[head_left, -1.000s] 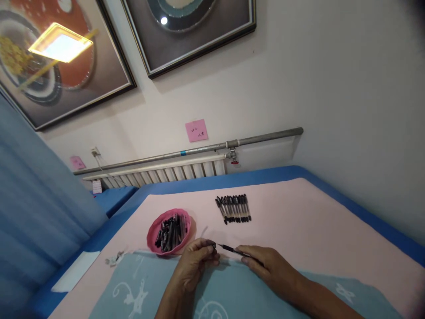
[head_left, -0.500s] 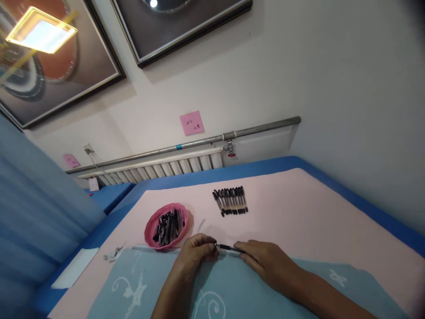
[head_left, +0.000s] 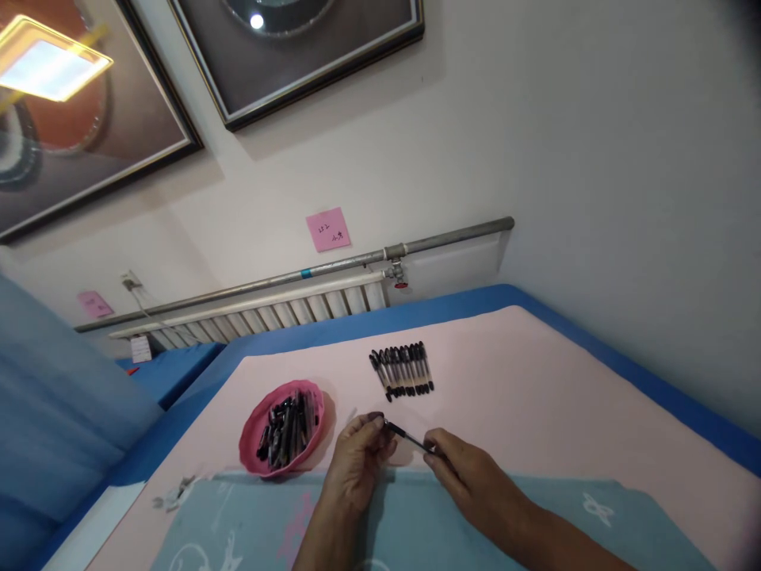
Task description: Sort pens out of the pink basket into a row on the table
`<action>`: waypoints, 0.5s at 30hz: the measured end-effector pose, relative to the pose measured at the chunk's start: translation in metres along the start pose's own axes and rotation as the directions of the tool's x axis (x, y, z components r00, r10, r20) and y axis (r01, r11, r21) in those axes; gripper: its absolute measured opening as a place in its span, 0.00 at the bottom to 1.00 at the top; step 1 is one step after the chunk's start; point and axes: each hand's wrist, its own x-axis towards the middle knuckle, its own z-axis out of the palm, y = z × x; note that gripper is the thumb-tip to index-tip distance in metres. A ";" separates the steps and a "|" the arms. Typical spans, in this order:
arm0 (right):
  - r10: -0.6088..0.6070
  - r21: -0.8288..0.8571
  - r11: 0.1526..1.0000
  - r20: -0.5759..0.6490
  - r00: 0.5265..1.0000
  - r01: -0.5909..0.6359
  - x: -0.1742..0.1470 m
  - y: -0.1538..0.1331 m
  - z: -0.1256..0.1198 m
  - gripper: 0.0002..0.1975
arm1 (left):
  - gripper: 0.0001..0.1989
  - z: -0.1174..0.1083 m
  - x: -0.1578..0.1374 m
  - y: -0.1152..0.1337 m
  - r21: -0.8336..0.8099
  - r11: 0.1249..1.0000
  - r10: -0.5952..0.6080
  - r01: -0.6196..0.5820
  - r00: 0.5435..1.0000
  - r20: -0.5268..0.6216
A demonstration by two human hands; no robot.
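A pen point(head_left: 409, 435) with a black grip slants between my two hands. My right hand point(head_left: 467, 474) is closed around its lower right end. My left hand point(head_left: 361, 454) pinches at the pen's tip, and whatever small thing lies in those fingertips is too small to make out. Left of my hands, a pink scalloped dish point(head_left: 246, 448) holds a jumble of black pens point(head_left: 288, 428). Beyond my hands a row of capped clear pens point(head_left: 404, 370) with black ends lies side by side on the pink cloth.
A teal patterned cloth point(head_left: 476, 539) covers the near part of the pink tabletop point(head_left: 564, 396). Small whitish scraps point(head_left: 175, 493) and a white sheet point(head_left: 98, 523) lie at the left. A radiator point(head_left: 285, 309) and a pipe point(head_left: 452, 238) run along the wall behind.
The pen has tilted more steeply, its tip end now higher. My left hand has turned upward a little. The camera view has shifted, so the dish and the pen row appear further left and lower.
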 end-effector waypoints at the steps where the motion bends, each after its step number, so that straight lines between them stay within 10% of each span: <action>1: 0.012 0.016 1.000 -0.004 1.000 -0.012 0.000 0.000 0.000 0.07 | 0.12 0.003 0.002 -0.002 -0.029 1.000 -0.011 0.010 1.000 -0.006; 15: 0.273 0.214 0.936 0.066 0.960 -0.280 0.014 0.013 0.000 0.06 | 0.09 -0.002 0.022 -0.026 -0.141 0.989 -0.052 0.051 0.999 0.002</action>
